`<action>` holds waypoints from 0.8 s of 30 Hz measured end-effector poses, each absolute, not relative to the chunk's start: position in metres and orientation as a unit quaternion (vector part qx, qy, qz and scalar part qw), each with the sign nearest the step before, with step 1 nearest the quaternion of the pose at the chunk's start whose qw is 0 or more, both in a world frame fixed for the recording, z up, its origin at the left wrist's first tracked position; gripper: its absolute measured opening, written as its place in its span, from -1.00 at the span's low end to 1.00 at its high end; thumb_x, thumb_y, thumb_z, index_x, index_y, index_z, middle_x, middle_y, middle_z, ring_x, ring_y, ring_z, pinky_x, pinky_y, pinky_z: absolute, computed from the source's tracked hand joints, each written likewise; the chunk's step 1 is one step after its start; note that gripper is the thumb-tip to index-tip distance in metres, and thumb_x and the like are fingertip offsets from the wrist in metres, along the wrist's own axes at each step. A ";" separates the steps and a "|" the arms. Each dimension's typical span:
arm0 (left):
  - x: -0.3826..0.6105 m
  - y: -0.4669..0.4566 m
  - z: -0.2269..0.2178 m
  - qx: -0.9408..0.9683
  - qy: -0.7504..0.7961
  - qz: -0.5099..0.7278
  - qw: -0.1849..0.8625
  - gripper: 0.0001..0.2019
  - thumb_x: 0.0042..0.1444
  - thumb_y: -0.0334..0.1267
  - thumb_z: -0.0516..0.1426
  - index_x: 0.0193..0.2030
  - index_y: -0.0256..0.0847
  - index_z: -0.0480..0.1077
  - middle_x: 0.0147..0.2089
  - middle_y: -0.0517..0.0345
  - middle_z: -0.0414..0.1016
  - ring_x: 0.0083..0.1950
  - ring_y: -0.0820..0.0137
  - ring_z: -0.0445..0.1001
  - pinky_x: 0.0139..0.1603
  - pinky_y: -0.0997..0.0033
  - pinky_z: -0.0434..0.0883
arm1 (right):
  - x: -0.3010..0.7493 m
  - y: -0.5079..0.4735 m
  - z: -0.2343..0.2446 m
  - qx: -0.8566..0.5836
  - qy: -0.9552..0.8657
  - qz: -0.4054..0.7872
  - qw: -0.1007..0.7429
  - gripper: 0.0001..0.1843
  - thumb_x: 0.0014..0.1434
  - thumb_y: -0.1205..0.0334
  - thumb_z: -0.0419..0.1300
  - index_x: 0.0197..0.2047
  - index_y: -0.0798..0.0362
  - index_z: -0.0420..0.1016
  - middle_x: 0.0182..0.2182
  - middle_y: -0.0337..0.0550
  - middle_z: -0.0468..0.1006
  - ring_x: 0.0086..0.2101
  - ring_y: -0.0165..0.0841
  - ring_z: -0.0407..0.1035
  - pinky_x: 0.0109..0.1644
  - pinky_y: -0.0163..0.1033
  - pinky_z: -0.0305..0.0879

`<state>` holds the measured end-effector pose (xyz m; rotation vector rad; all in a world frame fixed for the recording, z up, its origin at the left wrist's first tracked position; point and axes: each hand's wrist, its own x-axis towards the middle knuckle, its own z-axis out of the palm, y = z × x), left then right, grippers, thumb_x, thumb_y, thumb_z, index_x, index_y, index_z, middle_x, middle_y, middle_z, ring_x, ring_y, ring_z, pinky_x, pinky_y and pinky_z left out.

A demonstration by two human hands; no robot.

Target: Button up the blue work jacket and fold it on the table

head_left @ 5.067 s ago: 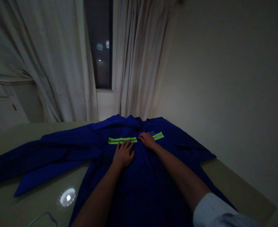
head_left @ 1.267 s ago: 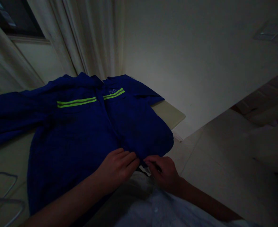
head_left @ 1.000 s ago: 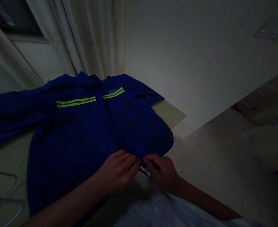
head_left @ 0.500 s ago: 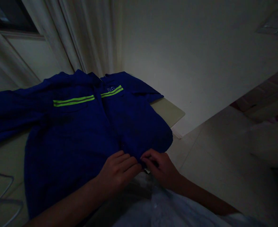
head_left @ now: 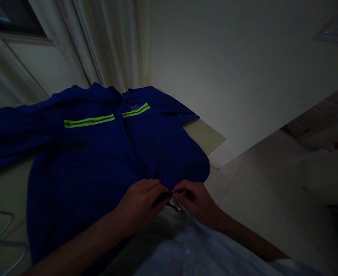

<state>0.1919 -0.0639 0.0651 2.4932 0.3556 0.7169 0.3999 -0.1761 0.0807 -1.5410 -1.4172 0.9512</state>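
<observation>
A dark blue work jacket (head_left: 85, 165) with yellow-green reflective strips across the chest lies spread out, front side up. Both of my hands are at its bottom edge, close to my body. My left hand (head_left: 144, 199) is closed, thumb and fingers pinching the hem beside the front opening. Just to its right, my right hand (head_left: 196, 199) pinches the same hem between thumb and fingertips. The fingertips of the two hands almost meet, and the bit of cloth between them is small and dark. A small whitish patch shows below the fingertips; I cannot make out what it is.
The jacket rests on a pale tabletop (head_left: 205, 137), whose corner sticks out at the right. White wire hangers (head_left: 6, 237) lie at the lower left. Curtains (head_left: 108, 42) and a white wall (head_left: 220, 69) stand behind. Tiled floor (head_left: 261, 191) is to the right.
My left hand has rolled and shifted slightly left and up, with its thumb now showing below the fingers. The right hand stays nearly in place on the hem.
</observation>
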 end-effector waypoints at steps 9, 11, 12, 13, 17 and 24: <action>0.195 -0.066 0.064 0.917 0.139 0.274 0.253 -0.96 0.38 -0.33 0.18 -0.10 -0.15 0.48 -0.24 0.19 0.55 -0.25 0.33 0.53 -0.21 0.28 0.40 | 0.400 -0.176 0.077 -0.614 -0.540 0.384 0.428 -0.71 0.30 0.00 0.34 -0.13 0.07 0.66 -0.50 -0.27 0.49 -0.50 -0.46 0.29 -0.42 -0.36 0.15; 0.195 -0.066 0.063 0.916 0.136 0.286 0.245 -0.94 0.39 -0.32 0.16 -0.11 -0.16 0.48 -0.25 0.19 0.55 -0.26 0.33 0.52 -0.21 0.27 0.38 | 0.401 -0.175 0.077 -0.614 -0.534 0.398 0.425 -0.71 0.28 0.00 0.36 -0.11 0.06 0.66 -0.51 -0.29 0.47 -0.51 -0.48 0.25 -0.43 -0.36 0.12; 0.195 -0.066 0.062 0.916 0.133 0.290 0.241 -0.93 0.40 -0.32 0.16 -0.11 -0.15 0.49 -0.25 0.19 0.55 -0.26 0.33 0.51 -0.21 0.26 0.38 | 0.402 -0.174 0.077 -0.613 -0.526 0.408 0.425 -0.70 0.27 0.00 0.37 -0.12 0.06 0.66 -0.51 -0.29 0.47 -0.51 -0.48 0.25 -0.42 -0.36 0.12; 0.195 -0.066 0.061 0.917 0.130 0.293 0.237 -0.92 0.41 -0.31 0.15 -0.11 -0.15 0.49 -0.25 0.19 0.55 -0.27 0.32 0.51 -0.22 0.26 0.37 | 0.402 -0.173 0.077 -0.611 -0.517 0.421 0.426 -0.70 0.26 -0.01 0.38 -0.13 0.06 0.66 -0.50 -0.29 0.48 -0.51 -0.48 0.25 -0.42 -0.36 0.13; 0.195 -0.066 0.059 0.917 0.128 0.304 0.224 -0.91 0.43 -0.29 0.16 -0.11 -0.17 0.49 -0.26 0.19 0.55 -0.27 0.32 0.50 -0.23 0.26 0.38 | 0.403 -0.171 0.074 -0.604 -0.496 0.449 0.433 -0.69 0.23 -0.03 0.41 -0.16 0.05 0.68 -0.45 -0.23 0.57 -0.48 -0.44 0.33 -0.39 -0.34 0.19; 0.193 -0.062 0.063 0.913 0.124 0.304 0.244 -0.88 0.44 -0.22 0.17 -0.13 -0.17 0.50 -0.24 0.21 0.60 -0.26 0.33 0.55 -0.20 0.29 0.43 | 0.403 -0.175 0.075 -0.612 -0.556 0.361 0.431 -0.74 0.30 0.02 0.36 -0.16 0.05 0.71 -0.38 -0.15 0.65 -0.43 -0.40 0.41 -0.36 -0.31 0.25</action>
